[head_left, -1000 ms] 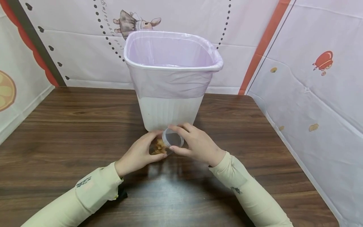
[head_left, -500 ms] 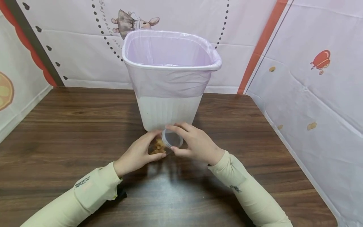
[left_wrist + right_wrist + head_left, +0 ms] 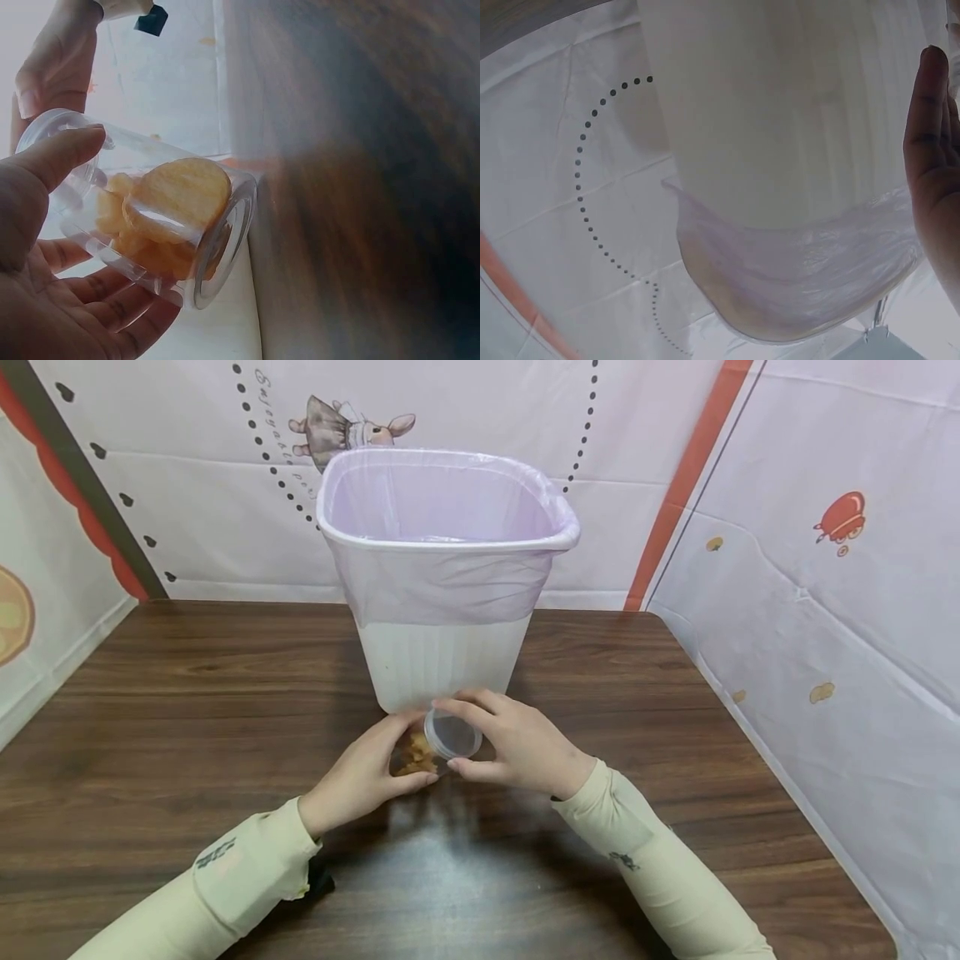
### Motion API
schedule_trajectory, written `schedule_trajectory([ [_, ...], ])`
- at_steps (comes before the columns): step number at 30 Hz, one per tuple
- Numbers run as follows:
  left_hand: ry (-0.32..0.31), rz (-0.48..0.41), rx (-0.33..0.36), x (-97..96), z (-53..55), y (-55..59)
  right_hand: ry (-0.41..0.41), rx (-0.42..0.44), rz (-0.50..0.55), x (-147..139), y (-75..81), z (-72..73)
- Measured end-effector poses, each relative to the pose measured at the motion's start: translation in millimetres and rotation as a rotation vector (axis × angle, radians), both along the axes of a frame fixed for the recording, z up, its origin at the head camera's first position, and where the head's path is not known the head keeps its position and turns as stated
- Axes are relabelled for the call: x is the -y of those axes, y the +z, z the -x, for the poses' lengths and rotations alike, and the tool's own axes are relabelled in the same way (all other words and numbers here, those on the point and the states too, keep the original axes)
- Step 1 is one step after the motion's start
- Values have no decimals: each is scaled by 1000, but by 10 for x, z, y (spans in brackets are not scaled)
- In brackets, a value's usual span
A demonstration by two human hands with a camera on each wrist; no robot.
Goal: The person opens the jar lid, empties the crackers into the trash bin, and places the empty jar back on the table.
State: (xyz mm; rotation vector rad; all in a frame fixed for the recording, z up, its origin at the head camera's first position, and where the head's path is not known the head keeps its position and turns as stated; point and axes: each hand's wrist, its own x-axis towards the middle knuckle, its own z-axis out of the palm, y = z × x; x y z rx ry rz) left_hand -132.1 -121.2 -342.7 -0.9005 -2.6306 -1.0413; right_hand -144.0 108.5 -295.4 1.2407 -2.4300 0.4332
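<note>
A clear plastic jar holds yellow-brown chip-like slices, piled toward its base. In the head view it lies tilted, with its round translucent lid facing up and to the right. My left hand grips the jar body, thumb on one side and fingers round the other. Thumb and fingers of my right hand span the lid's rim. The left wrist view has part of the right hand beyond the lid end. Only the edge of the right hand enters the right wrist view, where the jar is mostly hidden.
A white bin with a pale purple liner bag folded over its rim stands just behind the hands. Everything is on a dark wood-grain table. Printed white cloth encloses the back and sides.
The head view shifts slightly. Both hands stay at the jar and its lid, with barely any movement between them.
</note>
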Motion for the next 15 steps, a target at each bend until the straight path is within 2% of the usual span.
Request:
schedule_trajectory([
  [10,-11,-13,38,-10,-13,0,-126,-83,31,7,-12,-18],
  [15,-15,-6,36,-9,-26,10,-145,-111,25,19,-21,-25],
])
